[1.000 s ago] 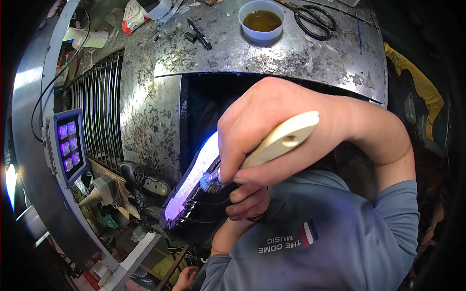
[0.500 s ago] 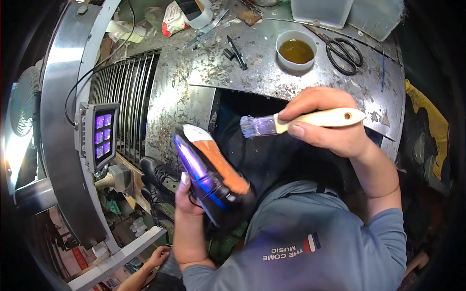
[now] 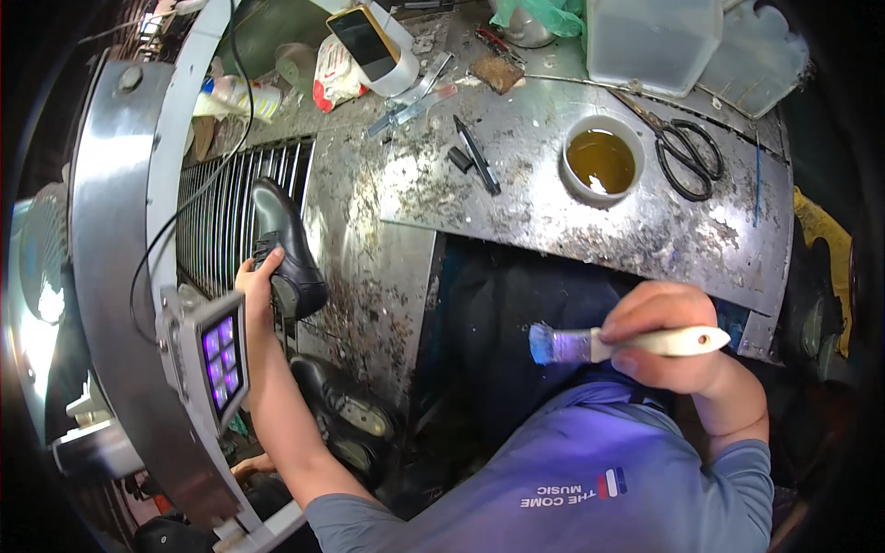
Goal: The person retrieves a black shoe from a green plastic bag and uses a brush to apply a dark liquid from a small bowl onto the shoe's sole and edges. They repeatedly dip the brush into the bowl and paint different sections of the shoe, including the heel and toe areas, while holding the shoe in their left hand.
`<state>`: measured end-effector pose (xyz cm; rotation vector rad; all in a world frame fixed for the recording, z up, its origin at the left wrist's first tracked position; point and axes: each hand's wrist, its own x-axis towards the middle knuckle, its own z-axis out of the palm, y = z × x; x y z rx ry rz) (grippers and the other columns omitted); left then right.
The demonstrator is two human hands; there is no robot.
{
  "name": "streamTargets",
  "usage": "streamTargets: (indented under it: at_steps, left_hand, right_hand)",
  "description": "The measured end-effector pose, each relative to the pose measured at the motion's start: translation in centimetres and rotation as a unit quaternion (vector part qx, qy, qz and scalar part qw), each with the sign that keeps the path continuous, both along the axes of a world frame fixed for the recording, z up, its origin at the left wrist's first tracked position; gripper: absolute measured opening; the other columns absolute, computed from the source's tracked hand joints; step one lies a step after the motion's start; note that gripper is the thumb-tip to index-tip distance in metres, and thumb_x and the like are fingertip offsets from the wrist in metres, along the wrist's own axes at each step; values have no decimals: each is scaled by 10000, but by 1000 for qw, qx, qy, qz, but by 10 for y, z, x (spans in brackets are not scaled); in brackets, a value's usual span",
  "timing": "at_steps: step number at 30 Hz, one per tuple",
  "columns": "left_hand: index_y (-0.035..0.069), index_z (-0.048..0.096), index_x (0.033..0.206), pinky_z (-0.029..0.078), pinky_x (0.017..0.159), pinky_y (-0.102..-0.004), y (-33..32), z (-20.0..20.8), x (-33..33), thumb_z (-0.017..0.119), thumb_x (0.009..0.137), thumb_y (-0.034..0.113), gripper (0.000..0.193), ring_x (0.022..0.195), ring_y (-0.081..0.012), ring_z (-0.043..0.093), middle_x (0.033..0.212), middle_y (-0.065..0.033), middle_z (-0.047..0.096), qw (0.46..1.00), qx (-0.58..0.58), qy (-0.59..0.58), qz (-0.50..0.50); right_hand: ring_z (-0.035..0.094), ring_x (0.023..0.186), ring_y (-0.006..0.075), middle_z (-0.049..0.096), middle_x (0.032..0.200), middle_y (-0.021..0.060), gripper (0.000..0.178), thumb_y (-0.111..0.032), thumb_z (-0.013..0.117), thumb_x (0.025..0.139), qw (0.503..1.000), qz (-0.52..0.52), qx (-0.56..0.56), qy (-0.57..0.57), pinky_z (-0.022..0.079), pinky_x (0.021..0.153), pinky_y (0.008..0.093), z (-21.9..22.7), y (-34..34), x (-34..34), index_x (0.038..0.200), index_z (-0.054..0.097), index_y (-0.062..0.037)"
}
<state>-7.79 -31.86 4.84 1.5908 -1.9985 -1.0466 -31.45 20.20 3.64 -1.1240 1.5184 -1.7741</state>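
left hand (image 3: 255,284) clamped on a black shoe (image 3: 288,238) over the barred grille (image 3: 229,205); right hand (image 3: 671,306) clamped on a brush (image 3: 671,341).
lit lamp (image 3: 221,362) noted left of the left forearm; shoe at grille's right edge, toe toward its far edge, contact with bars cannot be told. marker (image 3: 477,157) lies mid-table (image 3: 521,205). brush, tip pointing left, sits off the table's near edge; cup of amber liquid (image 3: 593,198) and scissors (image 3: 690,164) lie toward the table's right edge.
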Motion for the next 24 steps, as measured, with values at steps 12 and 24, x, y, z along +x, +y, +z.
streamTargets:
  at_steps: [12,24]
  left_hand:
    - [-21,647,1339,498,1069,-454,-201,-95,-43,901,715,458,826,1211,-391,651,1302,-261,675,927,-239,-279,79]
    - [-29,579,1354,492,1018,-473,-14,-3,32,804,814,499,788,1188,-380,625,1272,-228,647,900,-243,-344,-113]
  right_hand:
    - [750,788,217,764,911,106,227,-57,836,773,999,-26,41,24,603,684,305,-8,-46,-1,989,776,-20]
    - [740,774,252,750,916,138,262,-23,811,750,998,36,-17,57,589,679,332,-15,-38,16,1006,759,-5]
